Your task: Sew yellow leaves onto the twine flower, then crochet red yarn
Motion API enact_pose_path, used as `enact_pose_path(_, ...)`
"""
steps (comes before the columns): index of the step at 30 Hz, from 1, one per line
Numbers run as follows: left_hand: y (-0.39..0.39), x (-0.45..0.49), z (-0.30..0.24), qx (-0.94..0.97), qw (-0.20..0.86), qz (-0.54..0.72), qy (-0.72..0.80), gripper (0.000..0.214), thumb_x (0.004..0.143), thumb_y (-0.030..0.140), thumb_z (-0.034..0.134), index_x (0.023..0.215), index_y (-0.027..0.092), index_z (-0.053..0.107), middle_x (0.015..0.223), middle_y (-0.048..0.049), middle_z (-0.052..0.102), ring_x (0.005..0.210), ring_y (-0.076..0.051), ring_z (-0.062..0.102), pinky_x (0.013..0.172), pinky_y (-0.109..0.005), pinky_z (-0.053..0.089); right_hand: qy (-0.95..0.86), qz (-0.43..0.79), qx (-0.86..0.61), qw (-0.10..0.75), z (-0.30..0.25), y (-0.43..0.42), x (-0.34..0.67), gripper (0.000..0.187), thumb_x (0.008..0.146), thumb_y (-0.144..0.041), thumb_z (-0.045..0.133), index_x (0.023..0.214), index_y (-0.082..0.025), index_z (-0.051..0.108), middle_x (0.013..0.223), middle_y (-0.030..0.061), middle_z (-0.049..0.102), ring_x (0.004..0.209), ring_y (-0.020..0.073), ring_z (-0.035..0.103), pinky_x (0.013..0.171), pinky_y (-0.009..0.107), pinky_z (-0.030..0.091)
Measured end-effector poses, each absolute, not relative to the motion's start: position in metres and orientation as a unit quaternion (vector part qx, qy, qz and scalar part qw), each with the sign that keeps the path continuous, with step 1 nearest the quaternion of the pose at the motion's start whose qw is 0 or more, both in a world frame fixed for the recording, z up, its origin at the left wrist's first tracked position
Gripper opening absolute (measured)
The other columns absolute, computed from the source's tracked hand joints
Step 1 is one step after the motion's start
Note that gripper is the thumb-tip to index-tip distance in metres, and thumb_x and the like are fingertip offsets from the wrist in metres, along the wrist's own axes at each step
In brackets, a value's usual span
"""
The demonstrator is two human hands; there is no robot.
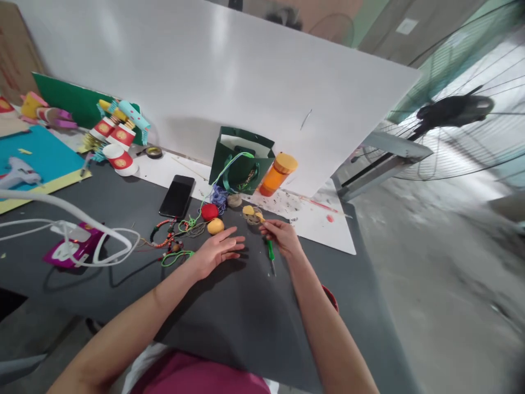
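My left hand (pixel 217 250) lies flat on the dark grey table (pixel 229 323) with its fingers stretched out, holding nothing, just below a yellow ball (pixel 215 225). My right hand (pixel 281 235) is closed in a pinch near a yellow piece and a coil of brown twine (pixel 252 215); what it pinches is too small to name. A green-handled tool (pixel 271 253) lies under that hand. A red ball (pixel 209 211), beaded strings (pixel 166 235) and green cord (pixel 176 256) lie to the left.
A black phone (pixel 177 196), a green gift bag (pixel 241 164) and an orange jar (pixel 278 174) stand by a white board (pixel 229 71). Paper-cup crafts (pixel 117 139), a glue gun (pixel 18 174) and white cables (pixel 82 227) are at left. A fan (pixel 455 117) spins at right.
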State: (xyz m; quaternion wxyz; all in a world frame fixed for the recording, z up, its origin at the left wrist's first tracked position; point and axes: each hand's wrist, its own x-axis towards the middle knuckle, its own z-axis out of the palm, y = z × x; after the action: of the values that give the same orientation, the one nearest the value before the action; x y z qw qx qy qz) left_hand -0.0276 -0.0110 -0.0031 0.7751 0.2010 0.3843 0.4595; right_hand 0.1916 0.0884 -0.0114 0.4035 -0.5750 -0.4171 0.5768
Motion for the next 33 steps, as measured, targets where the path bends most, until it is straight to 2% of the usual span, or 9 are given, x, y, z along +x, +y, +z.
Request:
enact_pose_path(8,-0.014,-0.029,-0.005,0.271,0.754,0.432,0.413,0.055,0.085,0.029,0.076,0.137,0.017,0.063,0.129,-0.0172,0.072,0.108,-0.025,0.071,0.091,-0.037,0.056,-0.418,0.59,-0.589,0.361,0.002,0.112,0.223,0.038,0.047,-0.037,0.099,0.065,-0.016,0.073,0.058,0.0031,0.073,0.043,0.0082,0.058,0.036,0.017,0.041)
enact_pose_path(10,-0.012,-0.025,-0.008,0.361,0.679,0.452,0.452,0.053,0.085,0.025,0.074,0.137,0.019,0.063,0.125,-0.0164,0.073,0.109,-0.027,0.071,0.097,-0.043,0.055,-0.428,0.596,-0.582,0.35,0.007,0.11,0.226,0.041,0.045,-0.041,0.099,0.067,-0.016,0.075,0.056,0.0009,0.071,0.043,0.0074,0.056,0.037,0.017,0.04)
enact_pose_path(12,-0.006,-0.019,-0.008,0.486,0.541,0.476,0.496,0.053,0.084,0.017,0.071,0.137,0.022,0.065,0.132,-0.0155,0.07,0.12,-0.031,0.066,0.107,-0.049,0.049,-0.44,0.604,-0.573,0.335,0.012,0.106,0.226,0.043,0.044,-0.043,0.099,0.068,-0.016,0.076,0.056,0.0002,0.07,0.045,0.0077,0.056,0.039,0.018,0.041)
enact_pose_path(15,0.015,-0.011,-0.001,0.651,0.346,0.461,0.494,0.064,0.08,0.004,0.066,0.14,0.027,0.063,0.154,-0.0127,0.055,0.148,-0.035,0.043,0.124,-0.055,0.026,-0.459,0.615,-0.56,0.313,0.019,0.1,0.223,0.045,0.044,-0.047,0.098,0.067,-0.016,0.076,0.059,0.0018,0.07,0.05,0.0096,0.058,0.043,0.021,0.042)
enact_pose_path(17,0.03,-0.009,0.004,0.697,0.309,0.437,0.478,0.068,0.077,0.001,0.066,0.14,0.026,0.063,0.157,-0.0129,0.052,0.152,-0.037,0.036,0.126,-0.057,0.02,-0.472,0.616,-0.554,0.302,0.024,0.096,0.219,0.046,0.045,-0.05,0.097,0.067,-0.015,0.076,0.06,0.0025,0.071,0.052,0.0106,0.059,0.045,0.022,0.043)
enact_pose_path(21,0.046,-0.012,0.008,0.699,0.322,0.425,0.476,0.046,0.081,0.009,0.069,0.124,0.027,0.074,0.129,-0.0135,0.074,0.138,-0.037,0.054,0.124,-0.059,0.016,-0.503,0.592,-0.55,0.306,0.032,0.085,0.21,0.044,0.052,-0.052,0.094,0.071,-0.016,0.076,0.063,0.0019,0.072,0.055,0.0117,0.06,0.05,0.024,0.044)
enact_pose_path(24,0.042,-0.017,0.008,0.699,0.306,0.435,0.479,0.032,0.085,0.014,0.067,0.111,0.029,0.078,0.113,-0.0099,0.08,0.132,-0.035,0.058,0.124,-0.057,0.012,-0.531,0.557,-0.545,0.332,0.037,0.076,0.204,0.039,0.06,-0.051,0.09,0.075,-0.018,0.076,0.061,-0.0005,0.07,0.056,0.0116,0.058,0.054,0.025,0.045)
enact_pose_path(29,0.029,-0.021,0.009,0.686,0.312,0.422,0.503,0.024,0.089,0.02,0.062,0.106,0.027,0.077,0.106,-0.0089,0.08,0.104,-0.029,0.07,0.121,-0.053,0.017,-0.588,0.46,-0.545,0.38,0.041,0.06,0.196,0.028,0.069,-0.045,0.084,0.078,-0.02,0.076,0.067,0.0013,0.072,0.061,0.0146,0.059,0.059,0.028,0.046)
enact_pose_path(33,0.019,-0.021,0.006,0.666,0.315,0.431,0.521,0.028,0.089,0.017,0.058,0.107,0.027,0.077,0.107,-0.0078,0.08,0.099,-0.027,0.069,0.119,-0.049,0.022,-0.645,0.4,-0.538,0.368,0.04,0.048,0.191,0.019,0.078,-0.04,0.071,0.08,-0.022,0.076,0.072,0.0042,0.076,0.065,0.0189,0.065,0.064,0.032,0.052)
